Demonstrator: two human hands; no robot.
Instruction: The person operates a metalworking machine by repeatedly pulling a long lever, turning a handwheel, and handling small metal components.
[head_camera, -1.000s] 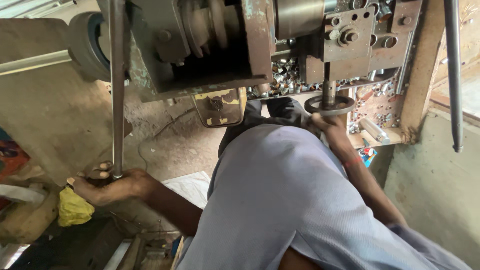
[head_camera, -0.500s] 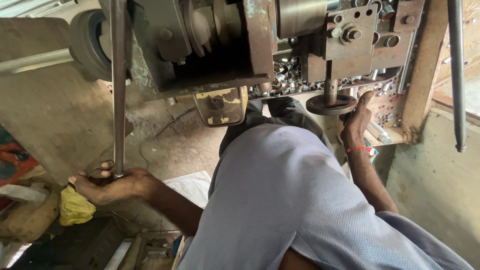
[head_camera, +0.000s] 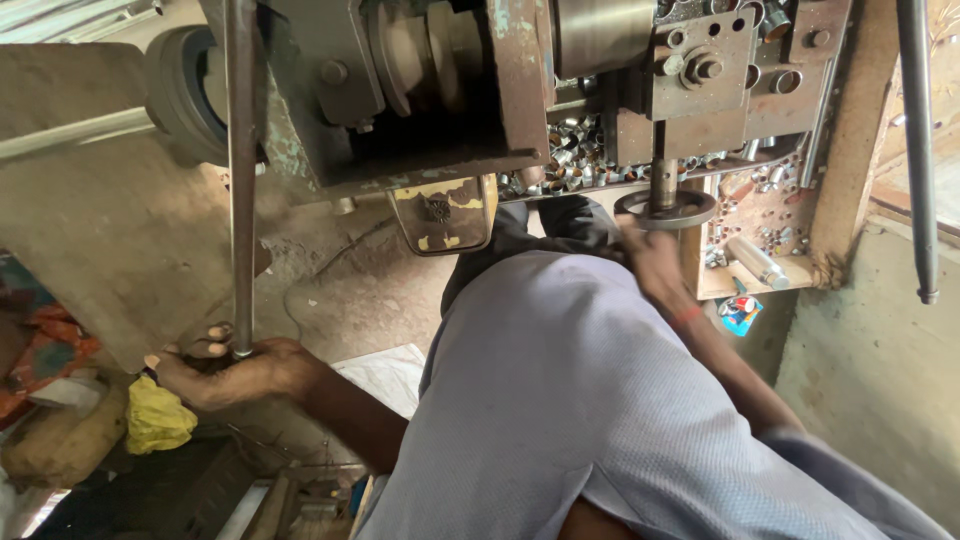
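Observation:
My left hand is low on the left, closed round the bottom end of a long upright steel lever rod that rises to a worn metal machine. At the near rim of a small round handwheel under the machine's right side is my right hand. Its fingers are on the rim and it is blurred by motion. My grey shirt fills the lower middle of the view.
A heap of small shiny metal sleeves lies on the machine bed behind the handwheel. A wooden tray of metal parts stands at the right. A second dark rod hangs at far right. A yellow cloth lies below my left hand.
My right hand left the handwheel, dropped back to the right, then came up again to the wheel's near rim. The left hand has stayed on the lever rod.

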